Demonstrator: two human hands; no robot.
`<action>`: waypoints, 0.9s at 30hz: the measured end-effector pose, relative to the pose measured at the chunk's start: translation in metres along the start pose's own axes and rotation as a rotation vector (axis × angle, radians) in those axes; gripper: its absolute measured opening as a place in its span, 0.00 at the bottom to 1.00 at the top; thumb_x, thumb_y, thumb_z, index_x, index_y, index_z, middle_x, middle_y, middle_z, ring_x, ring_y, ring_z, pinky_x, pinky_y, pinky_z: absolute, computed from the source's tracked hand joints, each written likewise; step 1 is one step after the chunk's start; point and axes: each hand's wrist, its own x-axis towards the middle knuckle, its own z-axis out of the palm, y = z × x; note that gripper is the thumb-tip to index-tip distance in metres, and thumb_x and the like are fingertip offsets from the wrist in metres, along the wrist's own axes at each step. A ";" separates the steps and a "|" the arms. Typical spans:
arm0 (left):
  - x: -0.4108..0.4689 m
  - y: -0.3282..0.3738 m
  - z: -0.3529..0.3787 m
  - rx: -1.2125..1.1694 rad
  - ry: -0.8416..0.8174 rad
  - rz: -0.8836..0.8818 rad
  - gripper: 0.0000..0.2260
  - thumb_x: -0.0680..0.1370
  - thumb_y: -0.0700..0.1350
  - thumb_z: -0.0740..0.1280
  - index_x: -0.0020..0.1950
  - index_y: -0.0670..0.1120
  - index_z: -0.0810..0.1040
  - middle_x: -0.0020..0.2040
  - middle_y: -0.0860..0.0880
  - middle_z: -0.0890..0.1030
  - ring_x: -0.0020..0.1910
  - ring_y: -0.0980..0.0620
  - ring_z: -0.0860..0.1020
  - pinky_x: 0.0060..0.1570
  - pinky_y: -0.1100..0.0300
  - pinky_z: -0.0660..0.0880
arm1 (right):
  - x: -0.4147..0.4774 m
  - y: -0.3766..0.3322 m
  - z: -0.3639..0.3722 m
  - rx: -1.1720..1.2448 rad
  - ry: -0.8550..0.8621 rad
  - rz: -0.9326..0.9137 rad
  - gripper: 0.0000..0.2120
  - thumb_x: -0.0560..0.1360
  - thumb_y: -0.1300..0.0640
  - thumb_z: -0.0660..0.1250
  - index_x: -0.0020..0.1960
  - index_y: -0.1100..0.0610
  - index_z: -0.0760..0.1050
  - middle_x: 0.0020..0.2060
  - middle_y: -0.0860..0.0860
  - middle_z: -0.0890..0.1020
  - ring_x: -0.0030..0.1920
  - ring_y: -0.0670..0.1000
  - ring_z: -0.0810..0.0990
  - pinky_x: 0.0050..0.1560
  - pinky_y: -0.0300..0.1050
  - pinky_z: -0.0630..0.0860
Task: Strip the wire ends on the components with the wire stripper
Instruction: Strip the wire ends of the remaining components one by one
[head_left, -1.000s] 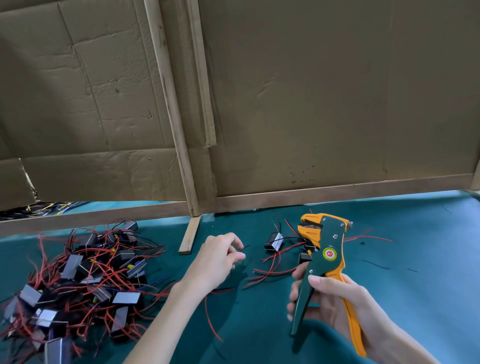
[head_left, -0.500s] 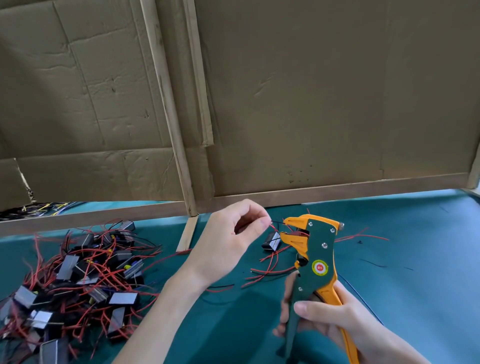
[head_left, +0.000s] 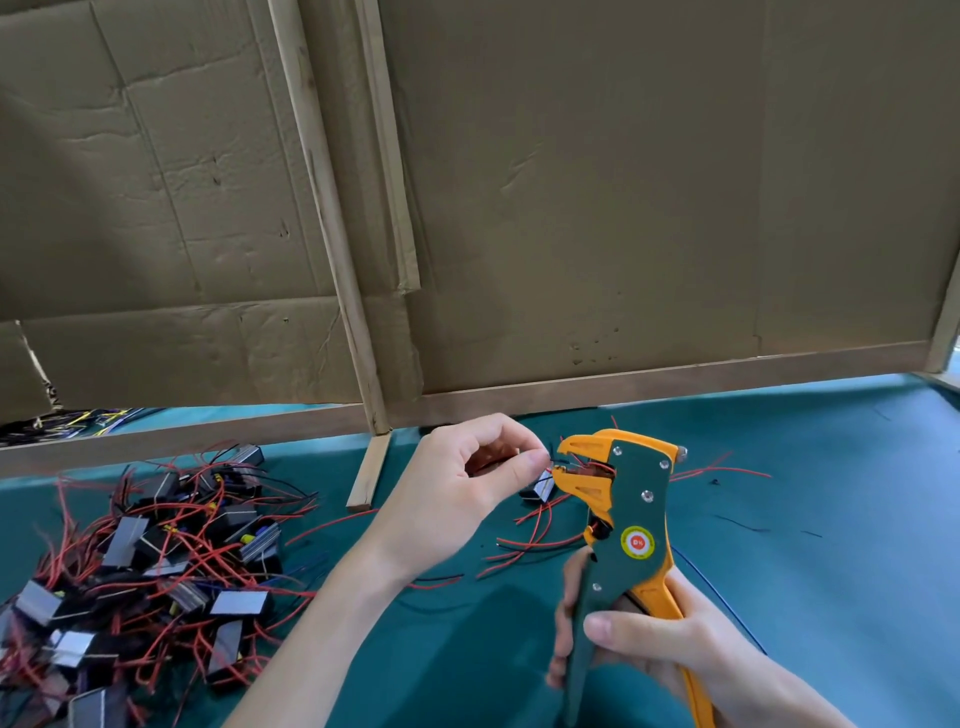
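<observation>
My right hand (head_left: 660, 654) grips the handles of the green and orange wire stripper (head_left: 628, 525), which stands upright with its jaws facing left. My left hand (head_left: 462, 493) pinches thin wire ends between thumb and forefinger and holds them at the stripper's jaws (head_left: 576, 470). A small black component (head_left: 540, 488) with a silver face lies on the cloth just behind the jaws; I cannot tell whether the pinched wires belong to it. Loose red wires (head_left: 535, 540) trail below it.
A pile of black components with red wires (head_left: 150, 561) covers the teal table cloth (head_left: 831, 545) at the left. A cardboard wall on a wooden frame (head_left: 571, 208) closes the back. A short wooden strip (head_left: 370, 478) lies near the frame's post. A blue wire (head_left: 722, 603) lies at the right.
My left hand rose from the cloth with wire ends and moved right to the stripper's jaws. My right hand brought the stripper slightly left and nearer to me.
</observation>
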 end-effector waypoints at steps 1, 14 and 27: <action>0.000 0.001 0.000 -0.002 -0.009 -0.009 0.06 0.77 0.43 0.69 0.40 0.50 0.79 0.29 0.61 0.75 0.30 0.63 0.71 0.34 0.71 0.69 | 0.000 0.000 0.000 0.002 0.005 -0.001 0.13 0.70 0.57 0.77 0.51 0.59 0.79 0.43 0.66 0.81 0.46 0.65 0.81 0.52 0.61 0.78; -0.002 0.005 -0.001 -0.021 -0.034 -0.080 0.07 0.78 0.44 0.68 0.39 0.50 0.80 0.30 0.60 0.76 0.30 0.59 0.68 0.32 0.66 0.67 | -0.001 0.001 -0.004 -0.003 -0.023 -0.021 0.13 0.71 0.58 0.76 0.51 0.61 0.76 0.43 0.66 0.80 0.45 0.66 0.81 0.50 0.60 0.77; -0.003 0.006 -0.001 -0.045 -0.019 -0.091 0.08 0.78 0.43 0.67 0.42 0.44 0.82 0.24 0.59 0.73 0.19 0.61 0.63 0.24 0.71 0.60 | 0.001 0.002 -0.005 -0.087 -0.024 -0.032 0.14 0.71 0.54 0.76 0.50 0.59 0.77 0.43 0.64 0.81 0.45 0.65 0.81 0.51 0.60 0.73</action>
